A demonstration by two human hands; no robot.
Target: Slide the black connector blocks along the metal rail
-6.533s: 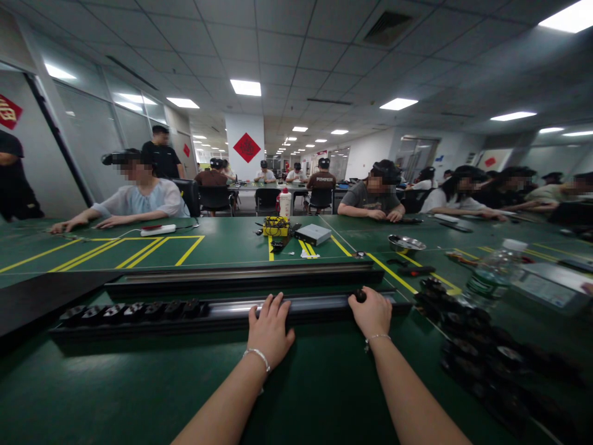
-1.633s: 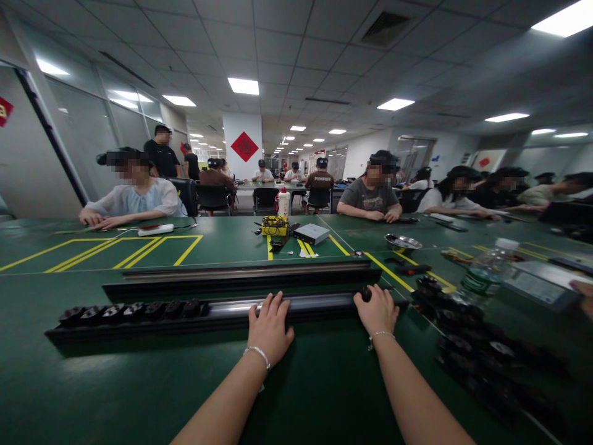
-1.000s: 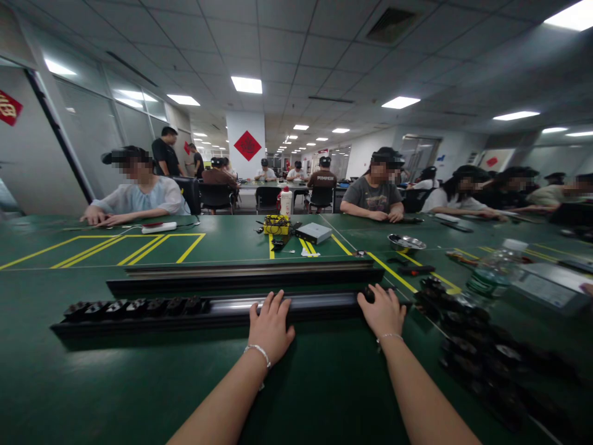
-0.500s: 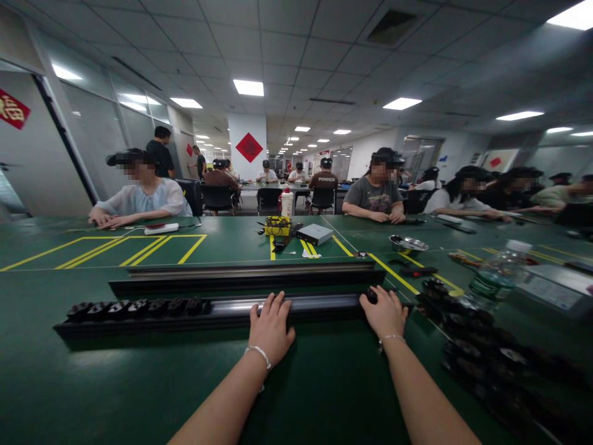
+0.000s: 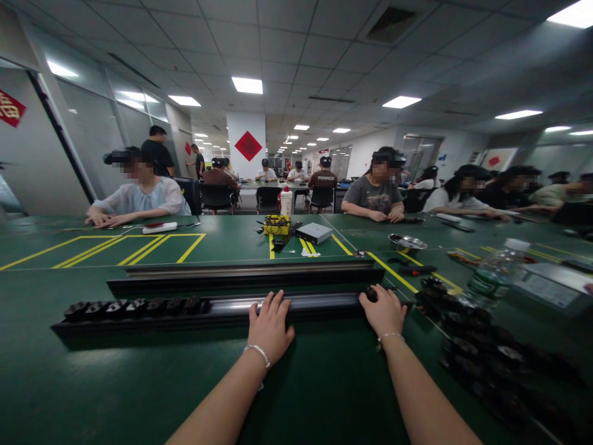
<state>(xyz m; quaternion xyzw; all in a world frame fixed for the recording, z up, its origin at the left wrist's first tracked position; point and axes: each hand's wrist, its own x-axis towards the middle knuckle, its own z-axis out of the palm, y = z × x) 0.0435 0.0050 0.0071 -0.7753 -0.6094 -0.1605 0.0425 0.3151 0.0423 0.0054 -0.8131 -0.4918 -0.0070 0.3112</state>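
A long black rail [image 5: 324, 301] with a shiny top lies across the green table. Several black blocks [image 5: 134, 307] stand in a row on its left half. My left hand [image 5: 271, 327] rests on the middle of the rail, fingers spread over its top. At the rail's right end my right hand [image 5: 384, 312] is closed around a small black part [image 5: 371, 294], which is mostly hidden by the fingers. Behind, a second black rail [image 5: 245, 276] lies parallel, untouched.
On the right are a heap of black blocks [image 5: 482, 352], a plastic bottle [image 5: 493, 272] and a grey box [image 5: 551, 287]. Farther back stand a metal bowl [image 5: 406, 243], a silver box [image 5: 315, 233] and a yellow item [image 5: 277, 225]. People sit across the table.
The view has shifted very slightly. Both hands keep their places on the rail.
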